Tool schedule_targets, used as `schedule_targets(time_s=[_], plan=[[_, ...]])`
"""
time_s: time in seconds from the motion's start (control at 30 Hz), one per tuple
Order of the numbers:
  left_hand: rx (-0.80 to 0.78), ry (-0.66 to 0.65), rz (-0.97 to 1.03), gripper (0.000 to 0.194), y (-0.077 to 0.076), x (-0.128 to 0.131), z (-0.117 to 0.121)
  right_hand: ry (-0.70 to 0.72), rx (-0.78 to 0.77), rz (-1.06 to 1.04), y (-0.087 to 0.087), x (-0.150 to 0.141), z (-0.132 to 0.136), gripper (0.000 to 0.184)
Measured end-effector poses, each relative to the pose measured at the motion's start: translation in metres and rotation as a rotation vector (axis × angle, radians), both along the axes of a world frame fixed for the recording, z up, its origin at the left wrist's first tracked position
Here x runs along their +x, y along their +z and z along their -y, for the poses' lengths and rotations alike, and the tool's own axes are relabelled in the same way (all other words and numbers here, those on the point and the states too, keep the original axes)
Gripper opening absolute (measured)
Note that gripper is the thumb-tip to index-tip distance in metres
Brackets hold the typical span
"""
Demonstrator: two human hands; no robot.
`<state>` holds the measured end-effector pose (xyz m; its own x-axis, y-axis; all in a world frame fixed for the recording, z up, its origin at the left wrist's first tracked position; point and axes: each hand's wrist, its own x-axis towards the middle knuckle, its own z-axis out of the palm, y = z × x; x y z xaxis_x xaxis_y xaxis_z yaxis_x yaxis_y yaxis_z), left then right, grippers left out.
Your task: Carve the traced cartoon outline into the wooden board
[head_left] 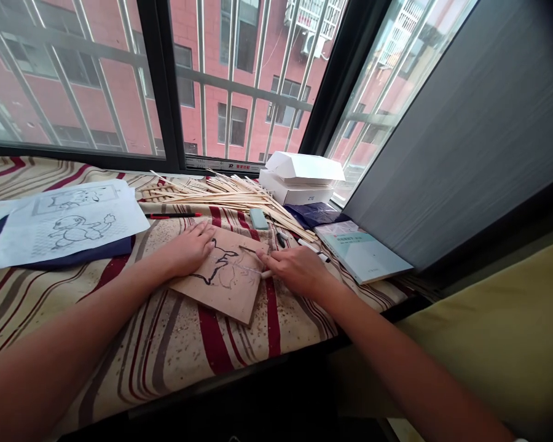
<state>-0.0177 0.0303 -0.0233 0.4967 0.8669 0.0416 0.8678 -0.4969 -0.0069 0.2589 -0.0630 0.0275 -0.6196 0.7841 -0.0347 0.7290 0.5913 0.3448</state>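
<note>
My left hand (192,248) lies flat on the left part of a thin wooden board (239,298), its fingers stretched out. Bold dark lines and fainter pencil-like lines of a drawing run across the board. My right hand (299,268) is closed over the board's right edge, pinching a thin dark tool (247,249) whose kind I cannot make out. The tool's slim end points left, low over the upper right of the board. A pale rounded end (266,274) shows under the fingers; I cannot tell whether it belongs to the tool.
Crumbs lie scattered on the striped cloth (166,344). Drawing sheets (85,224) and a red-black pen (172,215) are at left. Behind are thin wooden sticks (230,193), a pale green block (258,219) and a white box (299,184); pens (311,248) and a book (364,248) lie right.
</note>
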Motion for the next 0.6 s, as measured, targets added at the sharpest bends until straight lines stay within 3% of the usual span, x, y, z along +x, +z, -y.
schedule_targets(time_s=[0.33,0.6], plan=[[-0.009,-0.001,-0.020,0.068,0.001,-0.001,-0.001,-0.006,-0.018,-0.016,-0.002,-0.002,0.007,0.048],[-0.029,-0.004,-0.033,0.069,0.005,-0.001,0.002,-0.132,-0.082,-0.365,-0.017,0.002,0.014,0.046]])
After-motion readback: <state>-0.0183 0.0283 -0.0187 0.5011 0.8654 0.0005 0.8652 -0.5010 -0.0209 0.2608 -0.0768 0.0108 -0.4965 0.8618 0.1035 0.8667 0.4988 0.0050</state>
